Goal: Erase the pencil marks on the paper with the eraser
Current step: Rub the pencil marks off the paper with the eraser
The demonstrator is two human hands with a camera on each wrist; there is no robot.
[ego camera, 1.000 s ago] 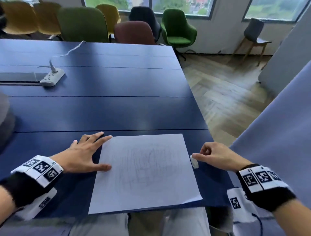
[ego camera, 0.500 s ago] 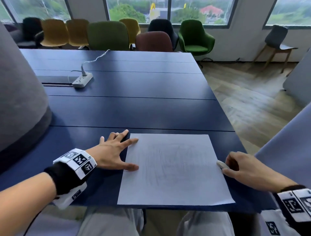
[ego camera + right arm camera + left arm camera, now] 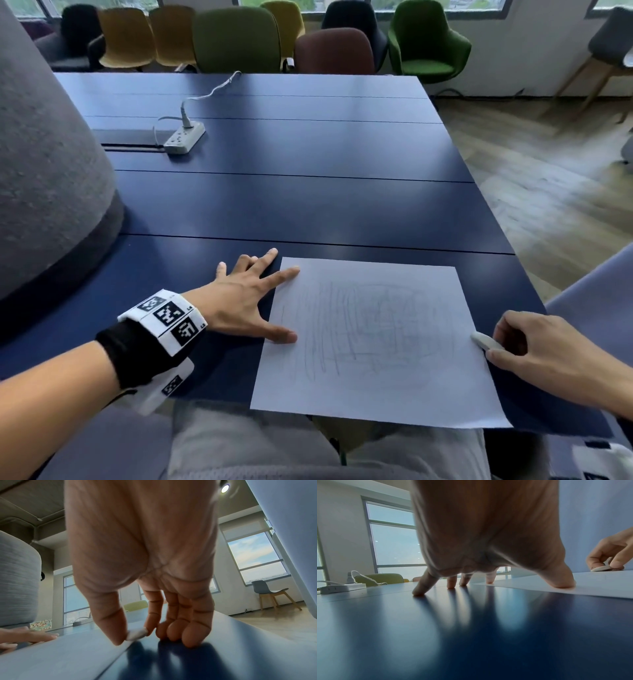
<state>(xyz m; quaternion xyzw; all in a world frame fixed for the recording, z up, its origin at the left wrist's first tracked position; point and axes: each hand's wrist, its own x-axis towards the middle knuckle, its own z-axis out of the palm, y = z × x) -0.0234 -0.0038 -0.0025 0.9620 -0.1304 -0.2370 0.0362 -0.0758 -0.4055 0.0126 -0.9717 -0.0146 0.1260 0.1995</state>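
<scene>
A white sheet of paper (image 3: 376, 342) with faint grey pencil scribbles (image 3: 370, 329) lies near the front edge of the dark blue table (image 3: 308, 205). My left hand (image 3: 250, 301) lies flat with spread fingers; its thumb and index finger press the paper's left edge (image 3: 563, 584). At the paper's right edge my right hand (image 3: 541, 349) pinches a small white eraser (image 3: 484, 341) between thumb and index finger. The right wrist view shows the eraser (image 3: 137, 635) low, at the paper's edge, with the other fingers curled on the table.
A white power strip (image 3: 183, 137) with its cable lies far back on the left. A large grey upholstered form (image 3: 44, 171) rises at the left of the table. Coloured chairs (image 3: 239, 37) line the far side. The table's right edge borders wooden floor (image 3: 548, 171).
The head view has shifted, so the table sits further right and larger. The left hand stays pressed on the paper's left edge; the right hand keeps pinching the eraser at the right edge.
</scene>
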